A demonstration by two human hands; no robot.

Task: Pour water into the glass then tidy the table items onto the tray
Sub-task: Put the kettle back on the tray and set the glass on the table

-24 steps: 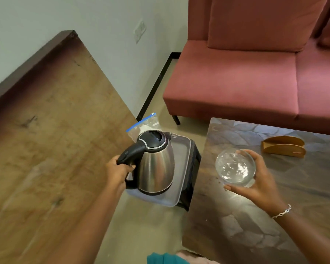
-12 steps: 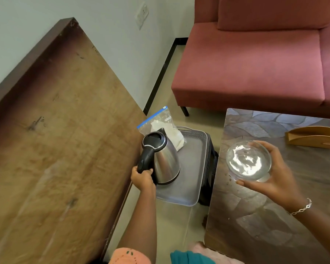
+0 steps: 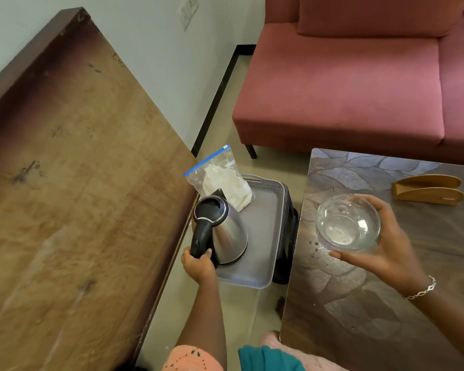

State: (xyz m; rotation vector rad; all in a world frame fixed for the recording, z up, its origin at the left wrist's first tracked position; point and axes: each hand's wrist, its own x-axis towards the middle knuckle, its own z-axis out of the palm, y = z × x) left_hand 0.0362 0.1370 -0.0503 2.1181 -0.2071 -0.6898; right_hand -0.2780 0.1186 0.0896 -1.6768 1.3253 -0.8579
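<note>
Two hands gripping, left (image 3: pixel 198 265) on steel kettle (image 3: pixel 220 228) (conical), right (image 3: pixel 381 253) cupping round glass (image 3: pixel 347 223)

Pale wall (image 3: pixel 156 49) with a switch plate (image 3: pixel 188 8) high up. Dark skirting (image 3: pixel 220 95) runs along the beige tiled floor (image 3: pixel 276 162). Worn brown wooden tabletop (image 3: pixel 73 183) at left. Dusty-pink sofa (image 3: pixel 346 84) on dark legs behind. Stone-patterned table (image 3: pixel 386 311) at right, glossy under soft daylight.

Left hand (image 3: pixel 198 265) grips kettle (image 3: pixel 223 228) on tray (image 3: pixel 265 236); right hand (image 3: pixel 381 245) holds glass (image 3: pixel 347 223).
</note>
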